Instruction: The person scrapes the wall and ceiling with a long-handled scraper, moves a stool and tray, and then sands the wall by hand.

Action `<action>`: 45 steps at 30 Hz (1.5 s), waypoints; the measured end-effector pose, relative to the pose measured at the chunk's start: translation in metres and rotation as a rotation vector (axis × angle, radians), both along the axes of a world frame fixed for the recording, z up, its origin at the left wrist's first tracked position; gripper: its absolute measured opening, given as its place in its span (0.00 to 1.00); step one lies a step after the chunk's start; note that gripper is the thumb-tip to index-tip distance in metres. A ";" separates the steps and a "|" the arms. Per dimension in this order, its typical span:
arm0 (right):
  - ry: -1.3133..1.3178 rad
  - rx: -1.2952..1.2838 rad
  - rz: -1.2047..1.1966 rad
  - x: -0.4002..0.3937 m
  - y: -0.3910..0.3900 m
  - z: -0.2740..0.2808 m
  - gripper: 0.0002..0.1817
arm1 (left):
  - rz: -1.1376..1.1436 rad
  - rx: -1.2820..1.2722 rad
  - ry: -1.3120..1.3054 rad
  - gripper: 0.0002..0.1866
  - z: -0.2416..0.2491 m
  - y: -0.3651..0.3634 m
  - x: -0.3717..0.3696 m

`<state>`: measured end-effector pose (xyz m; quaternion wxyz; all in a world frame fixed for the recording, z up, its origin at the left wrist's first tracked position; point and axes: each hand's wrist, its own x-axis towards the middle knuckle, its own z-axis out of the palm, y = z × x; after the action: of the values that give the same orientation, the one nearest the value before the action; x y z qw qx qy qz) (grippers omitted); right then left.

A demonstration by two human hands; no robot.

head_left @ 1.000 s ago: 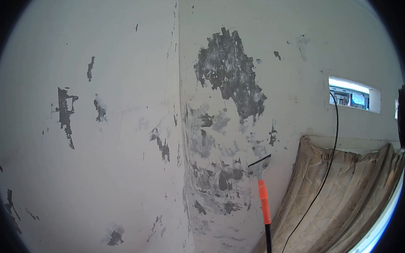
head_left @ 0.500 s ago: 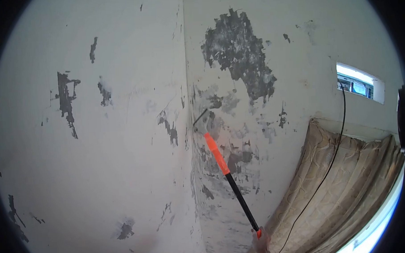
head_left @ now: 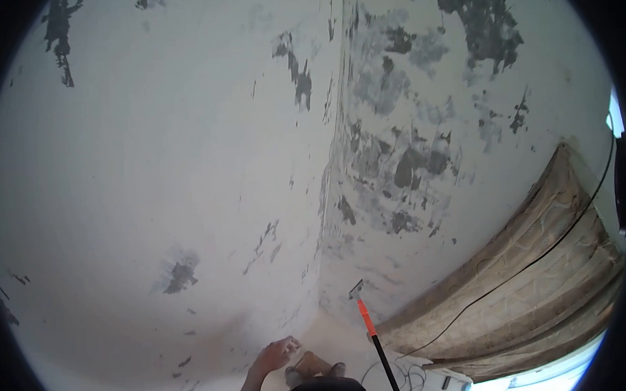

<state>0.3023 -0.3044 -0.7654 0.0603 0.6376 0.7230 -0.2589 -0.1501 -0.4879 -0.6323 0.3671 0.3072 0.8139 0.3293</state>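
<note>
Long-handled scraper, grey head, bright orange sleeve, black pole, slanting low by the scuffed wall corner, left hand half-curled, its hold unclear, right hand's state out of sight.

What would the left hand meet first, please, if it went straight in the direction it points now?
Probably the long-handled scraper, near its head: in the picture, the left hand points roughly that way. Depth is unclear, though; the hand could miss it and meet the wall instead.

Scraper lowered below dark patches; left grip fuller in view; feet newly visible.
</note>
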 end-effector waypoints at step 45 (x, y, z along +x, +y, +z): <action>-0.624 0.103 1.271 -0.237 0.278 -0.361 0.17 | 0.764 -0.311 -0.118 0.16 -0.619 -0.251 0.228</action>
<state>0.0655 -0.0269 -1.1262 0.3737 0.1389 0.9154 0.0557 0.0779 -0.7386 -1.2513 0.3066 -0.0953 0.8868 0.3323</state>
